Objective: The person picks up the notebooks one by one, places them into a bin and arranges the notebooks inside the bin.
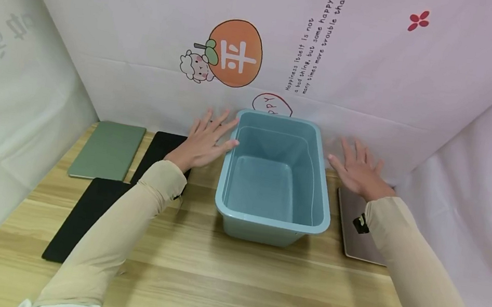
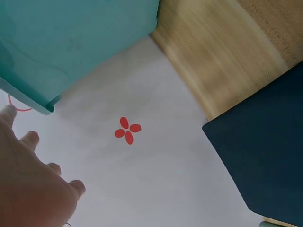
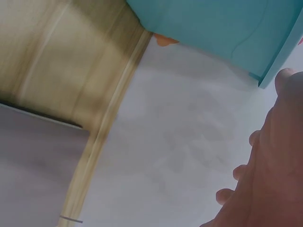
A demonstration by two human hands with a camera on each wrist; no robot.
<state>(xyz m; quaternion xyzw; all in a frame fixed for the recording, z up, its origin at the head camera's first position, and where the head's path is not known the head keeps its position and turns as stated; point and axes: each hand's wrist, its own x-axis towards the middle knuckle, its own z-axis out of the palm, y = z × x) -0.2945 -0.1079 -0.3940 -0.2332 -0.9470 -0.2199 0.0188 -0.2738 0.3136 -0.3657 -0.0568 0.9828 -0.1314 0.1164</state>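
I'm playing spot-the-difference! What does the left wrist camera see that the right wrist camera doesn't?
Only the left wrist view shows the left hand, a dark notebook and a red four-petal flower print.

Only the right wrist view shows the right hand, a grey-brown notebook and a little orange print.

Both show part of the blue tub, the wooden table and the white backdrop.

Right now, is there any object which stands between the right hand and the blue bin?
Nothing visible stands between the right hand and the blue bin. The flat brownish item lies on the table, to the bin's right, outside that gap.
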